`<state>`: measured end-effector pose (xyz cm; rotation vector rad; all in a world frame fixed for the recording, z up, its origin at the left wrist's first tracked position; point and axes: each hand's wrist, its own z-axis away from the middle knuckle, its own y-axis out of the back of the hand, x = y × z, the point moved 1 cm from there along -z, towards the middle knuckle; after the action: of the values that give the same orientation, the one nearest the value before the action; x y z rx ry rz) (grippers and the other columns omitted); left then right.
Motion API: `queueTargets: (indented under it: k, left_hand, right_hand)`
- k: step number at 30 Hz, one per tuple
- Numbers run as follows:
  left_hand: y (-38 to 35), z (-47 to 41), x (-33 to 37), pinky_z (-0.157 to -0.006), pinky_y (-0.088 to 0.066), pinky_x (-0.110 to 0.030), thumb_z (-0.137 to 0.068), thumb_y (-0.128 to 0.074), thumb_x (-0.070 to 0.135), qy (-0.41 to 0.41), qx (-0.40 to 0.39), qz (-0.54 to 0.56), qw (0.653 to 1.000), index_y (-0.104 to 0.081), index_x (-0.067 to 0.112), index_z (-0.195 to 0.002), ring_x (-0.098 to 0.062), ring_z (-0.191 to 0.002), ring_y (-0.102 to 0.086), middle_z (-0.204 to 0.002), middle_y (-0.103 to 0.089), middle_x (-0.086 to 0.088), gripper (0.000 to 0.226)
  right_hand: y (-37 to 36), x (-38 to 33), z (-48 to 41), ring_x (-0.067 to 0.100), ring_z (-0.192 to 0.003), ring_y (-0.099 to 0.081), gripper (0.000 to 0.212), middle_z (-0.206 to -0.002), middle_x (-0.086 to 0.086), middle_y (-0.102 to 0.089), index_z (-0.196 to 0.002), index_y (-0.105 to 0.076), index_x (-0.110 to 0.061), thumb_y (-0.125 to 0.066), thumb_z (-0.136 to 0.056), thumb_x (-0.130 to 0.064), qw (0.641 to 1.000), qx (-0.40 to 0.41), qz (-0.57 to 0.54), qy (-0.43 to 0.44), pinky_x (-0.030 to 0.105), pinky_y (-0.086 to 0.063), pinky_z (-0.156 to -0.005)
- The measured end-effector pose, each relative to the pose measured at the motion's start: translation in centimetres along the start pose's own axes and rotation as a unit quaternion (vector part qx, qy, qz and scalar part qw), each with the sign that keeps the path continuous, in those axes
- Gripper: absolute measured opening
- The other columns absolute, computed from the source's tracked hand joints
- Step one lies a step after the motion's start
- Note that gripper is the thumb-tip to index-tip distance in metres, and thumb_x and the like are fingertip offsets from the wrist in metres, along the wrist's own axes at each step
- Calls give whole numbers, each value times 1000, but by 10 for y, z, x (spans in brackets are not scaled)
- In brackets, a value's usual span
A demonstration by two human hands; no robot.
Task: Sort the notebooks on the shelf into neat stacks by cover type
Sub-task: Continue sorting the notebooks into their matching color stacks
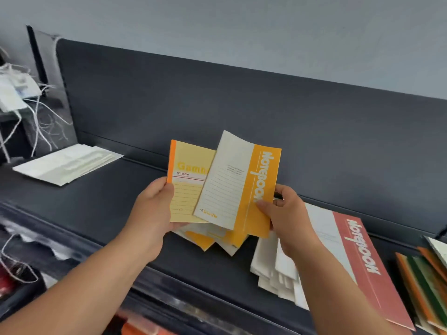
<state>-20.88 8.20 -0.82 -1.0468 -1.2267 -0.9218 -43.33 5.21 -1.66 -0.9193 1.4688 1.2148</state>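
Note:
My left hand (152, 209) grips a pale yellow notebook (187, 187) with an orange spine, held upright above the dark shelf (101, 204). My right hand (285, 218) pinches a white-and-orange notebook (238, 187) by its lower right edge; it overlaps the yellow one in front. More yellow and white notebooks (208, 238) fan out beneath the two, below my hands. To the right lies a white-and-red notebook (358, 259) on top of several white ones (273, 269).
A stack of green and orange notebooks (425, 284) sits at the far right edge. White paper sheets (70, 163) lie at the shelf's left, beside tangled white string (41, 117). The shelf's dark back panel (242, 105) rises behind. Blurred items fill the lower tier at bottom left.

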Motion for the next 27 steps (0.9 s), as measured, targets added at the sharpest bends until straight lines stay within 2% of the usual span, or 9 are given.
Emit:
queueTargets:
  k: [3,8,12,15,19,22,23,25,27]
  left_hand:
    - [43,-17,2,-65,-59,-33,-102,-42,28,-1,15,-2,1000,-67,31,-101,-17,-88,-72,-92,-75,6,26]
    - [92,-43,4,-60,-56,-29,-103,-39,26,16,28,-5,999,-66,31,-101,-15,-86,-71,-91,-75,6,27]
    - [109,-56,6,-62,-54,-30,-104,-36,25,29,39,5,999,-64,31,-97,-16,-89,-69,-94,-73,4,29]
    - [109,-57,4,-61,-55,-31,-104,-37,25,40,31,11,999,-64,33,-93,-17,-89,-69,-92,-73,6,30]
    - [96,-54,1,-63,-56,-33,-104,-38,26,50,-2,12,999,-65,33,-95,-18,-89,-70,-92,-74,5,30]
    - [75,-47,1,-62,-56,-32,-103,-40,26,61,-39,14,997,-66,32,-100,-19,-90,-71,-96,-75,4,27]
    - [66,-44,1,-62,-56,-33,-103,-41,26,65,-51,16,996,-66,31,-103,-20,-92,-70,-98,-74,3,26]
    - [44,-36,2,-63,-57,-35,-103,-40,25,75,-76,22,994,-65,29,-108,-22,-96,-68,-103,-73,0,25]
    - [18,-27,2,-64,-58,-38,-104,-40,25,80,-99,25,991,-65,28,-110,-24,-99,-67,-106,-71,-1,26]
  right_hand:
    - [-37,-1,-15,21,-92,-70,32,-104,0,-72,-121,-56,-22,-66,-91,-14,1000,0,-23,-12,43,-59,-77]
    - [-87,-3,-43,18,-90,-67,31,-100,-4,-68,-121,-56,-23,-65,-92,-15,999,16,-1,-38,42,-58,-79]
    - [-105,3,-52,21,-97,-61,46,-121,5,-65,-134,-52,-18,-67,-91,-18,993,42,86,-65,34,-51,-78]
    - [-107,1,-43,25,-110,-58,60,-131,6,-58,-143,-42,-15,-67,-90,-25,978,46,195,-64,32,-46,-80]
    - [-104,-8,-29,23,-113,-56,52,-139,4,-52,-144,-41,-17,-56,-96,-30,962,49,269,-7,28,-42,-75]
    - [-97,-20,-11,17,-100,-60,44,-131,-1,-58,-141,-47,-19,-49,-99,-33,976,25,214,23,23,-45,-64]
    - [-93,-23,-5,14,-96,-61,40,-122,-2,-63,-137,-51,-19,-47,-99,-33,985,9,170,16,24,-49,-67]
    - [-81,-25,9,14,-94,-66,33,-107,-3,-68,-128,-56,-19,-45,-100,-33,996,-34,77,-23,33,-56,-82]
    - [-62,-23,20,19,-94,-70,30,-106,-1,-71,-125,-58,-20,-46,-100,-33,996,-77,23,-50,38,-57,-88]
